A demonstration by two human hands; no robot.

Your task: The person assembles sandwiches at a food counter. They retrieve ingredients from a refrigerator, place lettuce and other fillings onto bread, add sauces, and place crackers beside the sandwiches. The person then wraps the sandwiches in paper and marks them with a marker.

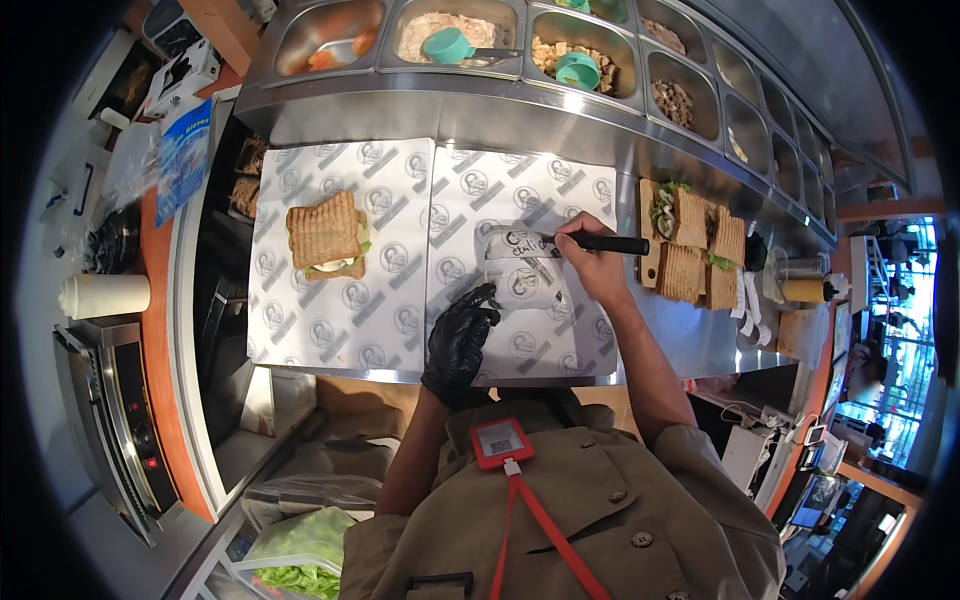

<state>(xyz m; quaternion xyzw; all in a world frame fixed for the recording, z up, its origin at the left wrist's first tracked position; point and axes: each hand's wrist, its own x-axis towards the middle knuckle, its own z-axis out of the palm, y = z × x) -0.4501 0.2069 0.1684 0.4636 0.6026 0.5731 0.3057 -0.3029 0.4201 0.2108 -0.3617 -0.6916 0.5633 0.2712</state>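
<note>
**Wrapped parcel under marker, steadied by gloved hand**

Nearest the camera: a red badge holder (499,443) on a red lanyard, resting on the person's tan jacket.

Counter (690,335): one steel work surface, below a row of inset food pans.

Printed paper sheets: two, side by side. The left sheet (300,320) lies well to the left of both hands. The right sheet (580,350) lies under the fingers of both hands.

Cutting board (650,232): one, just right of the right hand's knuckles, carrying several toasted sandwich halves.

Toasted sandwich (325,236): one, on the left sheet, well apart from the fingers.

Wrapped parcel (525,272): one, in printed paper, lying on the right sheet between the two hands.

Left hand (458,345): black glove, fingers spread loosely, fingertips pressing on the parcel's lower left edge; nothing grasped.

Right hand (590,262): bare, fingers clenched around a black marker (600,243). The marker's tip points left and meets the parcel's top face, where dark handwriting shows. The parcel lies immediately left of these fingers.

Teal scoops (450,45): three visible in the pans, far above both hands.
</note>
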